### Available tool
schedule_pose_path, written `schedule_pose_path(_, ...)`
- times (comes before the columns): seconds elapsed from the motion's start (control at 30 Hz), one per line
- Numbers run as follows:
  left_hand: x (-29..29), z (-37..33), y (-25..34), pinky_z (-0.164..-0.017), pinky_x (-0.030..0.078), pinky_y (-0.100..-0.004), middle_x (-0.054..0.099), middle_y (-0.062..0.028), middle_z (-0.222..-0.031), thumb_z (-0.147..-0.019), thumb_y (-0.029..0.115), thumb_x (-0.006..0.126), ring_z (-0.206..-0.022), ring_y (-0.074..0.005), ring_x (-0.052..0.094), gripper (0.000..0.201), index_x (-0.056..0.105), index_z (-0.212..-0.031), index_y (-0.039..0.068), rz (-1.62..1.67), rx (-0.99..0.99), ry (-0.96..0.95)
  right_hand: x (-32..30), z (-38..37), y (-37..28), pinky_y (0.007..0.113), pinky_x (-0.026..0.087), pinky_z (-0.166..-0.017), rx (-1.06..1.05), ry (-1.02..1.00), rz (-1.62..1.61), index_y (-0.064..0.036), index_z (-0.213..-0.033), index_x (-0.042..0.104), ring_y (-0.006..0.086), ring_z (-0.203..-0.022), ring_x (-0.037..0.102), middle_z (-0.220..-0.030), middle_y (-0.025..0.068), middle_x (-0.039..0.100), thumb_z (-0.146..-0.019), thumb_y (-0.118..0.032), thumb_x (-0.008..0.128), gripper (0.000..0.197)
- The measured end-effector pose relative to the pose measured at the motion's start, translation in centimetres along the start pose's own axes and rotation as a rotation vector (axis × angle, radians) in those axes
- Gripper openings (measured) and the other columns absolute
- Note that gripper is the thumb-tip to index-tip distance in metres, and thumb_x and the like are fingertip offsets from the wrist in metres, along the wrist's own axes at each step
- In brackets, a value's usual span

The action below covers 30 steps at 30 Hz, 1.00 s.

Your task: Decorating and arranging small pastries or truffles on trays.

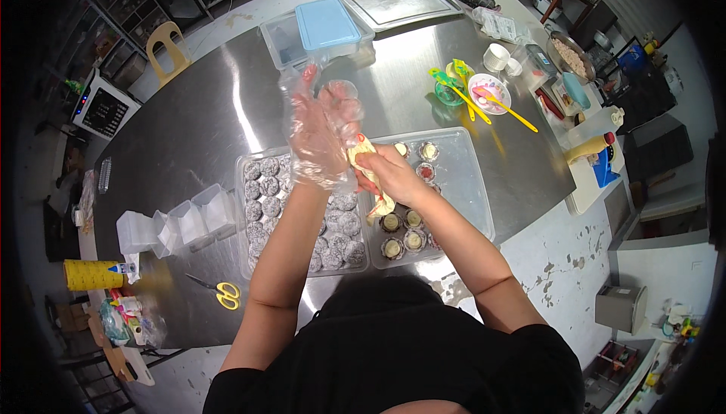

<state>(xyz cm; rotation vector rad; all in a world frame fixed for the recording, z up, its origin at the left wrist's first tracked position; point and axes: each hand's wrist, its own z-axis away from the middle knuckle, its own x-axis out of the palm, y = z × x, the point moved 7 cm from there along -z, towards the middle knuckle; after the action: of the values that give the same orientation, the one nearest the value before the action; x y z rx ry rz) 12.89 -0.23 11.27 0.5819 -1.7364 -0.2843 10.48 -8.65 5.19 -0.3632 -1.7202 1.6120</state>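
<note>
My left hand [321, 134], in a loose clear plastic glove with reddish marks, is raised with its fingers apart. My bare right hand [395, 176] grips a crumpled pale yellow cloth-like piece [384, 206] with red spots, against the side of the gloved hand. Below my left hand lies a clear tray [243, 251] of rows of dark balls dusted white [270, 186]. Right of it, another clear tray [465, 187] holds several small paper cups [414, 240], dark-filled with pale tops; one shows red. My right forearm hides part of this tray.
Yellow-handled scissors [228, 295] and white-lined clear containers [204, 221] lie left. Bowls [490, 87] with yellow-handled spatulas [518, 115] stand right. A blue-lidded box [327, 24] and a metal baking tray [401, 4] sit at the far edge. A squeeze bottle [590, 148] is far right.
</note>
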Motion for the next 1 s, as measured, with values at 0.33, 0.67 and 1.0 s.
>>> schedule_pose_path(0.33,0.1,2.2,0.0,-0.038,0.031,-0.0181,0.044,-0.0037,-0.084,-0.086,0.055,0.036,-0.049,-0.0091,0.042,0.053,0.039,-0.107,0.007,-0.504,0.109,0.158,0.7,0.5,-2.4,0.038,0.045,-0.055,0.076,0.029,0.797,0.0051,-0.085,0.054,0.0228,-0.056,0.057,-0.060,0.0156,0.056,-0.076,-0.020,0.054,0.026)
schedule_pose_path(0.67,0.6,6.4,1.0,-0.040,0.034,-0.0164,0.042,-0.0034,-0.074,-0.073,0.055,0.057,-0.055,-0.0067,0.042,0.085,0.015,-0.133,0.013,-0.471,0.198,-0.010,2.2,1.7,0.1,0.051,0.023,-0.100,-0.266,0.129,1.041,0.0000,-0.099,0.056,0.0340,-0.101,0.051,-0.105,0.0249,0.054,-0.074,-0.019,0.054,0.032)
schedule_pose_path(1.0,0.7,9.8,-0.8,-0.090,0.030,-0.0432,0.047,-0.0149,-0.111,-0.074,0.045,0.058,-0.104,-0.0216,0.045,0.070,0.033,-0.125,0.003,-1.081,0.248,-0.040,2.0,0.8,3.7,0.062,0.004,-0.098,-0.318,0.270,1.239,-0.0202,-0.130,0.038,0.0341,-0.132,0.013,-0.142,0.0189,0.013,-0.079,-0.040,0.049,0.056)
